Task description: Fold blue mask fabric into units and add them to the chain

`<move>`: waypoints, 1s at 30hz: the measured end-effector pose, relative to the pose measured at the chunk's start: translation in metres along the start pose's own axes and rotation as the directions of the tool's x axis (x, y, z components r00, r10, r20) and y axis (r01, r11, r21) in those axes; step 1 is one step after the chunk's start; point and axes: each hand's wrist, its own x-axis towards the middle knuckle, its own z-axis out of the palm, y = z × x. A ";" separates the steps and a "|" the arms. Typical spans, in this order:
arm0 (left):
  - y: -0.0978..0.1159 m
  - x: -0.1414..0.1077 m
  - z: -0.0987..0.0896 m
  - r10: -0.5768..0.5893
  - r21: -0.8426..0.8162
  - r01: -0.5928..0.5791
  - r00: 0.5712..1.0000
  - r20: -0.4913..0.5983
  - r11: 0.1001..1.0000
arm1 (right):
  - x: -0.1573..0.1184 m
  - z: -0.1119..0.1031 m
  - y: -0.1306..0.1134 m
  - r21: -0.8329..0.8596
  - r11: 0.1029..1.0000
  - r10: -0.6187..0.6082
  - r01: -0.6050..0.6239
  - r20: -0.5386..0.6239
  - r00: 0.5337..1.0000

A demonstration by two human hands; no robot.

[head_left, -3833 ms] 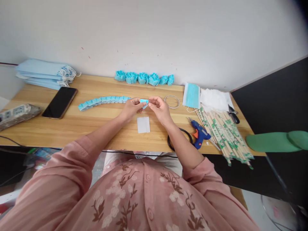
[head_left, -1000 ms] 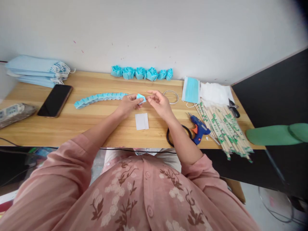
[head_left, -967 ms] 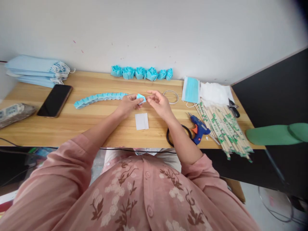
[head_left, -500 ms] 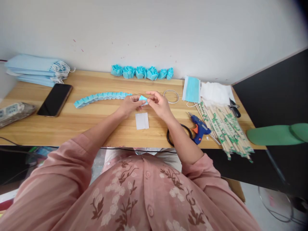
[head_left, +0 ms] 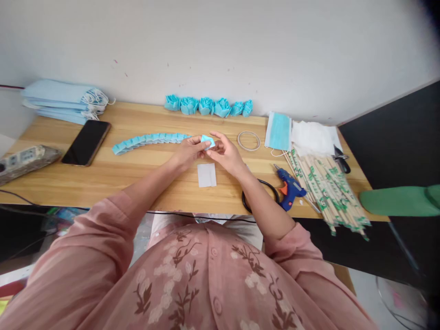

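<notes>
My left hand (head_left: 188,152) pinches a small folded piece of light-blue mask fabric (head_left: 207,141) between thumb and fingers. At the piece's right edge is my right hand (head_left: 227,153), its fingers curled around that side, the index finger raised and the thumb below. Just under both hands a pale square of fabric (head_left: 206,175) lies flat on the table. To the left, a curved row of folded light-blue pieces (head_left: 147,140) runs up to my left hand. Several blue fabric roses (head_left: 206,106) stand in a line along the wall.
On the wooden table (head_left: 165,183) are a tape ring (head_left: 249,141), a blue glue gun (head_left: 289,187), a blue mask (head_left: 278,131), white fabric (head_left: 312,137), wrapped chopsticks (head_left: 330,188) and a green bottle (head_left: 395,201). Leftward are a phone (head_left: 86,143), stacked masks (head_left: 60,101) and a power strip (head_left: 29,160).
The folded piece has been turned in my fingers. My right thumb has moved down from its face to below it. The whole view has shifted slightly.
</notes>
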 end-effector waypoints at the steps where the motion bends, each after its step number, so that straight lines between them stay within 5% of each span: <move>1: 0.000 0.000 0.001 0.005 0.005 -0.005 1.000 0.001 1.000 | 0.000 0.001 0.000 0.008 1.000 0.002 -0.002 0.000 1.000; 23: -0.002 0.001 -0.005 0.047 0.200 -0.044 0.999 -0.011 0.979 | -0.001 -0.010 -0.008 0.029 0.999 0.020 -0.017 -0.093 0.996; 30: -0.001 -0.003 -0.004 0.002 0.365 -0.033 0.996 0.084 0.931 | 0.001 -0.017 -0.005 -0.002 1.000 -0.015 0.015 -0.065 0.998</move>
